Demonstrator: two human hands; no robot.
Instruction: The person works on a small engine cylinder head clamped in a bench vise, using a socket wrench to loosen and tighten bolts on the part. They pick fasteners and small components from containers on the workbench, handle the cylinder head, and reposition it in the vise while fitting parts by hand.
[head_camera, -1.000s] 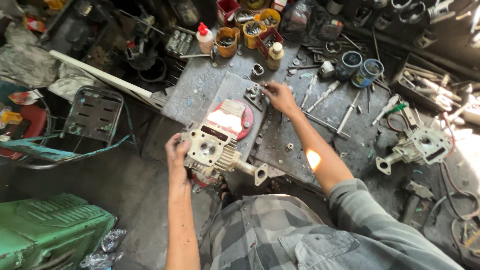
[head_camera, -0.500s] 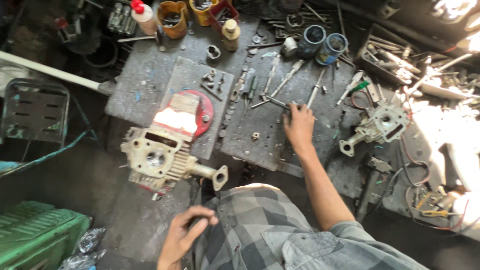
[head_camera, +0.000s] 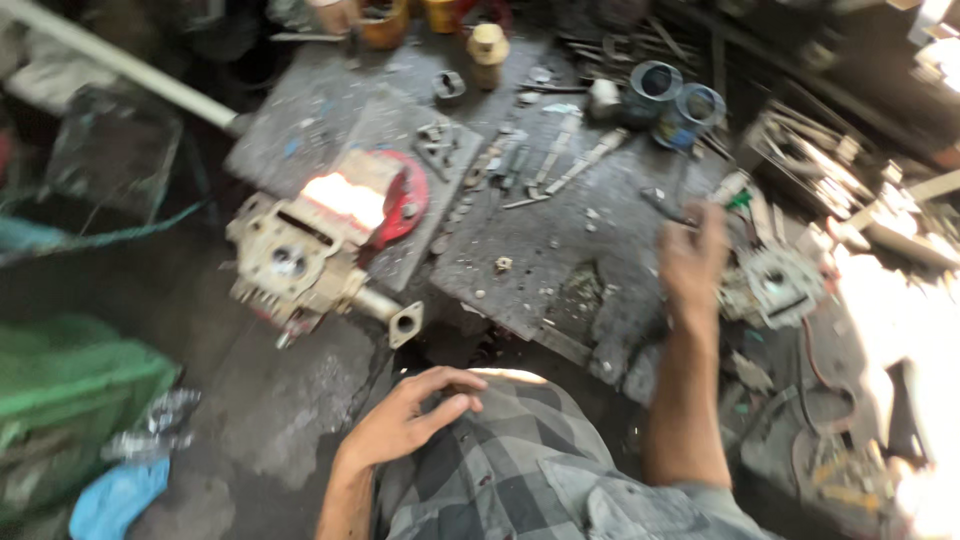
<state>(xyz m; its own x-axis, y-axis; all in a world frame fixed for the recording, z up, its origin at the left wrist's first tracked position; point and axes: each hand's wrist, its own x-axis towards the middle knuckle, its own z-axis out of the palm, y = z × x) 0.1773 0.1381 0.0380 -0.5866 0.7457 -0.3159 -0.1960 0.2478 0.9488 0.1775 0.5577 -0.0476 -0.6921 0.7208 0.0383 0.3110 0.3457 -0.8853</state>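
My left hand (head_camera: 410, 415) rests flat on my knee, on plaid cloth, fingers apart and holding nothing. My right hand (head_camera: 690, 258) is stretched out over the right side of the grimy metal work slab (head_camera: 560, 270), blurred by motion. Its fingertips are at a dark-handled tool (head_camera: 662, 205), and I cannot tell whether they grip it. A beige finned engine block (head_camera: 290, 265) with a flanged pipe stub (head_camera: 405, 325) lies left of centre, apart from both hands. It partly covers a red disc (head_camera: 405, 205).
A smaller grey engine part (head_camera: 775, 285) lies just right of my right hand. Wrenches and screwdrivers (head_camera: 560, 165) are scattered mid-slab, with two open tins (head_camera: 675, 95) and a yellow bottle (head_camera: 487, 45) behind. A white pipe (head_camera: 120, 65), green sheet (head_camera: 70, 390) and blue cloth (head_camera: 110, 495) are at left.
My left hand let go of the engine block and came back onto my knee. My right hand moved from the small parts behind the block rightwards across the slab. The view shifted right.
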